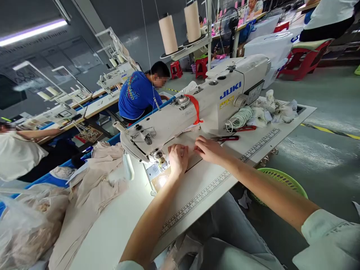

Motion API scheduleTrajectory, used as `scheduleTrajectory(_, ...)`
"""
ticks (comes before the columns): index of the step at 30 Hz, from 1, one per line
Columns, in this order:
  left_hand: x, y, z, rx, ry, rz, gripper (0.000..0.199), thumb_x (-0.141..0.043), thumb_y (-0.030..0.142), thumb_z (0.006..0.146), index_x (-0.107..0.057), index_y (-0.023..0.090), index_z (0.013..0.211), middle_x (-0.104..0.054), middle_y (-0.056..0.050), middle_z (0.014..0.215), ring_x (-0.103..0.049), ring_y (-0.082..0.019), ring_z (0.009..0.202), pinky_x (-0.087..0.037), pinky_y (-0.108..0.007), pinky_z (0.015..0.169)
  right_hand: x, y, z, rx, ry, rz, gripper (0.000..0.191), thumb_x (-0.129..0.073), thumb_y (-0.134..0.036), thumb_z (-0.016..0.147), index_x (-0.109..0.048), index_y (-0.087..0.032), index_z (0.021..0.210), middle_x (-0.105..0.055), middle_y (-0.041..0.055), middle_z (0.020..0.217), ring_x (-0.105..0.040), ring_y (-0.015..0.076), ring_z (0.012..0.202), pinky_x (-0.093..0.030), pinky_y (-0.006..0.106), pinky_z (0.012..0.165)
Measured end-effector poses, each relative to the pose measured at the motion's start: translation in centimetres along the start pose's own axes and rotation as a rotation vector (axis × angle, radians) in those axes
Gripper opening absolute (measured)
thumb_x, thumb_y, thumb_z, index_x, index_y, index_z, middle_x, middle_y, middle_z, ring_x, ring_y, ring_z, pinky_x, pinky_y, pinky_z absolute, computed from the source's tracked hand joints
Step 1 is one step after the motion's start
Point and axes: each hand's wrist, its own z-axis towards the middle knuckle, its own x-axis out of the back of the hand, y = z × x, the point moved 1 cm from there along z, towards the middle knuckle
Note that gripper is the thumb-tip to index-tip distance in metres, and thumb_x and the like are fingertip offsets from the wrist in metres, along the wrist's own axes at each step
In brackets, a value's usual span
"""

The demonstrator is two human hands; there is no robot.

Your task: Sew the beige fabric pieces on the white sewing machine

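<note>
A white sewing machine (180, 108) lies across the white table (118, 225), its lamp lighting the needle area. My left hand (178, 157) is beside the needle head, fingers curled and pressed together on beige fabric (191, 144). Just right of it, my right hand (206, 149) pinches the same pale fabric under the machine arm. Much of the fabric is hidden by the hands and blends with the table. Right of my right hand lie black-and-red thread snips (226, 138).
Beige fabric pieces (95, 187) and a plastic bag (30, 225) fill the left side. Coiled cord (239, 118) and fabric scraps (270, 110) lie at the right. A green basket (284, 176) stands below the table. A person in blue (137, 93) sits beyond the machine.
</note>
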Motion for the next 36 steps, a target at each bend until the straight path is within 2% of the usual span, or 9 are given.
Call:
scheduleTrajectory(3,1.6,-0.3,-1.7,0.023,-0.066,-0.062,0.015,-0.054,0.026,0.095,-0.052,0.024,0.081,-0.065,0.0,0.072,-0.06,-0.017,0.069,-0.046,-0.028,0.067,-0.1,0.0,-0.2,0.009,-0.029,-0.048,0.015,-0.051,-0.02,0.101,-0.065,-0.015,0.101,-0.066,0.0111,0.111,-0.064,0.0206,0.088,-0.036,0.03,0.07)
scheduleTrajectory(6,4.8,-1.7,-4.5,0.079,-0.148,-0.066,0.019,-0.05,0.031,0.097,-0.047,0.025,0.079,-0.055,0.005,0.06,-0.05,-0.013,0.052,-0.037,-0.024,0.055,0.0,-0.2,-0.3,-0.004,-0.033,-0.085,0.02,-0.046,-0.019,0.101,-0.066,-0.015,0.102,-0.066,0.0113,0.112,-0.062,0.0194,0.083,-0.032,0.03,0.066)
scheduleTrajectory(12,12.8,-5.5,-9.1,0.282,-0.207,0.334,0.019,-0.049,0.032,0.097,-0.052,0.025,0.08,-0.057,0.003,0.06,-0.056,-0.017,0.058,-0.031,-0.027,0.057,-0.5,-0.6,-0.4,0.075,0.008,-0.121,0.025,-0.041,-0.02,0.1,-0.065,-0.016,0.093,-0.068,0.0124,0.105,-0.058,0.0195,0.074,-0.028,0.033,0.063)
scheduleTrajectory(16,16.5,-7.8,-10.3,0.344,-0.261,0.425,0.016,-0.051,0.038,0.098,-0.06,0.025,0.1,-0.06,0.004,0.064,-0.061,-0.019,0.063,-0.035,-0.027,0.06,-1.5,0.2,-0.4,0.084,0.104,-0.089,0.021,-0.044,-0.025,0.096,-0.063,-0.019,0.089,-0.068,0.0116,0.106,-0.056,0.019,0.068,-0.029,0.033,0.06)
scheduleTrajectory(23,23.4,-13.9,-9.1,0.259,0.007,0.485,0.011,-0.06,0.026,0.088,-0.064,0.022,0.098,-0.07,-0.009,0.108,-0.063,-0.017,0.073,-0.049,-0.03,0.072,-2.1,0.5,-0.7,0.041,0.305,-0.03,0.022,-0.044,-0.029,0.092,-0.063,-0.021,0.098,-0.068,0.0142,0.115,-0.06,0.0243,0.074,-0.036,0.036,0.059)
scheduleTrajectory(27,24.6,-16.0,-7.9,0.257,-0.076,0.456,0.003,-0.06,0.022,0.085,-0.063,0.023,0.085,-0.066,-0.007,0.1,-0.064,-0.017,0.075,-0.052,-0.03,0.074,-2.3,0.6,-0.6,0.048,0.268,0.034,0.017,-0.048,-0.026,0.091,-0.063,-0.022,0.099,-0.067,0.0128,0.116,-0.06,0.0247,0.075,-0.038,0.038,0.062)
scheduleTrajectory(31,25.2,-16.1,-7.8,0.21,0.005,0.525,0.015,-0.06,0.025,0.086,-0.052,0.024,0.073,-0.063,-0.006,0.09,-0.063,-0.02,0.078,-0.054,-0.033,0.077,-1.8,0.7,-0.7,0.051,0.299,0.087,0.02,-0.046,-0.024,0.094,-0.064,-0.023,0.099,-0.066,0.0123,0.115,-0.061,0.026,0.083,-0.041,0.038,0.068)
scheduleTrajectory(34,26.0,-15.2,-8.1,0.084,0.091,0.546,0.02,-0.057,0.029,0.087,-0.045,0.026,0.07,-0.063,-0.007,0.084,-0.063,-0.025,0.089,-0.053,-0.038,0.086,-1.3,-1.1,-1.6,0.135,0.263,0.141,0.022,-0.046,-0.025,0.097,-0.067,-0.022,0.102,-0.069,0.0116,0.109,-0.063,0.0239,0.086,-0.043,0.035,0.07)
scheduleTrajectory(36,26.1,-14.1,-8.2,-0.013,0.073,0.47,0.019,-0.052,0.031,0.089,-0.045,0.026,0.072,-0.064,-0.007,0.081,-0.063,-0.025,0.089,-0.053,-0.038,0.088,-1.1,-3.4,-2.5,0.252,0.13,0.204,0.026,-0.045,-0.028,0.101,-0.069,-0.022,0.109,-0.07,0.0093,0.107,-0.064,0.0207,0.084,-0.044,0.033,0.07)
